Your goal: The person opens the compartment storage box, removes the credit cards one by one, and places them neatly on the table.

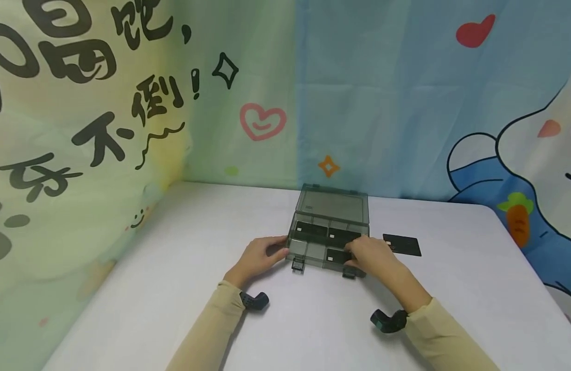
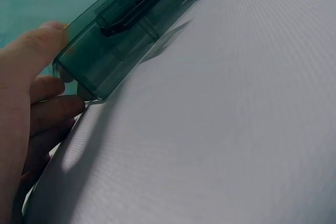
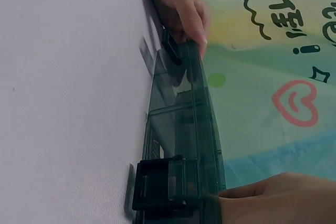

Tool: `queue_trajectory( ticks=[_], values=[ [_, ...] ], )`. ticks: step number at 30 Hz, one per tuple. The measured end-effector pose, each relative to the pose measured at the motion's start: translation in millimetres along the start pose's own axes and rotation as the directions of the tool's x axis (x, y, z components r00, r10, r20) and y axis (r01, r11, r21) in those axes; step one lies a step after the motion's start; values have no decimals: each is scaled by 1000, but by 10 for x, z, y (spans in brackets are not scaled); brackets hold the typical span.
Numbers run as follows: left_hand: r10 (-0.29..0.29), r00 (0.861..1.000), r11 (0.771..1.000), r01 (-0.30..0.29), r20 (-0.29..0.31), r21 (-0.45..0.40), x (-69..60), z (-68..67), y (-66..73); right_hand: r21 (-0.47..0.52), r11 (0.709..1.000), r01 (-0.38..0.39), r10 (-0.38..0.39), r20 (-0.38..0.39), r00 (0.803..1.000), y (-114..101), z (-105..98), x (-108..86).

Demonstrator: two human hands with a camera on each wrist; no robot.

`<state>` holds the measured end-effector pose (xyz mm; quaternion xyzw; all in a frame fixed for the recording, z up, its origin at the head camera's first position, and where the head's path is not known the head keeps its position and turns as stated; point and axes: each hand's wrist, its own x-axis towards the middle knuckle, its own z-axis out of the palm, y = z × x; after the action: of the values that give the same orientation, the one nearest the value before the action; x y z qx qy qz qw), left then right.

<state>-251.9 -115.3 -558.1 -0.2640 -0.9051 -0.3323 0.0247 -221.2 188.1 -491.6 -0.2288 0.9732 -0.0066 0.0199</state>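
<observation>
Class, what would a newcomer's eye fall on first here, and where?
In the head view, bold black lettering crosses the left of the pastel cloth backdrop. Near the centre, an open, translucent grey plastic box sits between the left hand, gripping its left side, and the right hand at its front right. A black rectangular card lies to the box's right.

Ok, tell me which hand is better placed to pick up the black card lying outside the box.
Probably the right hand: it is at the right side of the box, close to the black card on the table. The left hand holds the opposite side, farther from the card.
</observation>
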Motion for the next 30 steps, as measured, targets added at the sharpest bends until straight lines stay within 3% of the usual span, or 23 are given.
queue_trajectory(
  ticks=[6, 16, 24, 30],
  values=[
    [10, 1000, 1000, -11, -15, -19, -2, -31, 16, 12, 999, -47, 46, 12, 999, -10, 0, 7],
    [-18, 1000, 999, 18, 3, -32, 8, 29, 12, -19, 995, -93, 94, 44, 995, -54, -42, -14],
    [6, 1000, 999, -7, -12, -38, 172, -20, 37, -126, 987, -99, 111, 84, 990, -12, -179, 82],
    [-28, 1000, 999, 28, 14, -17, -11, 12, -6, -87, 993, -80, 90, 111, 990, -107, -73, 51]
  ],
)
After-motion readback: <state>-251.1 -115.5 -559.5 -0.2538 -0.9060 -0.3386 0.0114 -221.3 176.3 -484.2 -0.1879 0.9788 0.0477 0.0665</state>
